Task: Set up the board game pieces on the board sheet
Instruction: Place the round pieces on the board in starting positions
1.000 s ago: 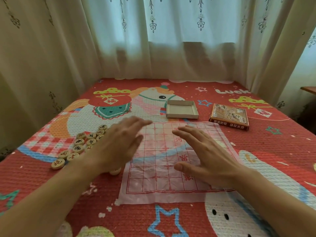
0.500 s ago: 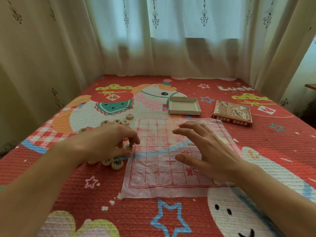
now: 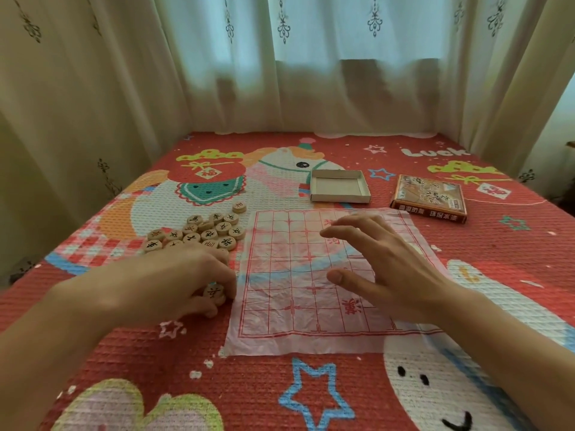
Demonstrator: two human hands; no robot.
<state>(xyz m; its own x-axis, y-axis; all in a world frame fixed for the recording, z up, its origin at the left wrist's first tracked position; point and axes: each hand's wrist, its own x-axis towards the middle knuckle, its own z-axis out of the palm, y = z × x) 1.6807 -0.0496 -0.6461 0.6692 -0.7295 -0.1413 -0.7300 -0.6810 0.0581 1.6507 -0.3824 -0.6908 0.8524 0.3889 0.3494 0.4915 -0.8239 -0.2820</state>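
Since a second ago, the left hand (image 3: 174, 278) has drawn back off the board sheet (image 3: 292, 306) to its left edge, and its fingers now curl around a round wooden piece (image 3: 214, 290) with a black character on top, pinching it just beside the sheet's left border. More of the loose pieces (image 3: 202, 233) show than before, now that the hand no longer covers them.

From the head view, the right hand (image 3: 395, 272) hovers over the right half of the board sheet with fingers spread and slack, holding nothing. The sheet is thin, translucent plastic printed with a red grid, lying flat and a little creased on a red quilted cover (image 3: 255, 396) with cartoon animals, stars and the word "Luck". No piece stands on the grid yet. The pile of pieces lies on the cover just left of the sheet's far left corner, one disc (image 3: 239, 207) set slightly apart beyond the rest.

Beyond the sheet's far edge sits a shallow cardboard tray (image 3: 339, 190), open and with nothing in it. To the right of it, past the sheet's far right corner, lies the printed box lid (image 3: 429, 199), face up. Pale curtains (image 3: 311, 73) with small dark motifs hang behind the cover and along its left side.
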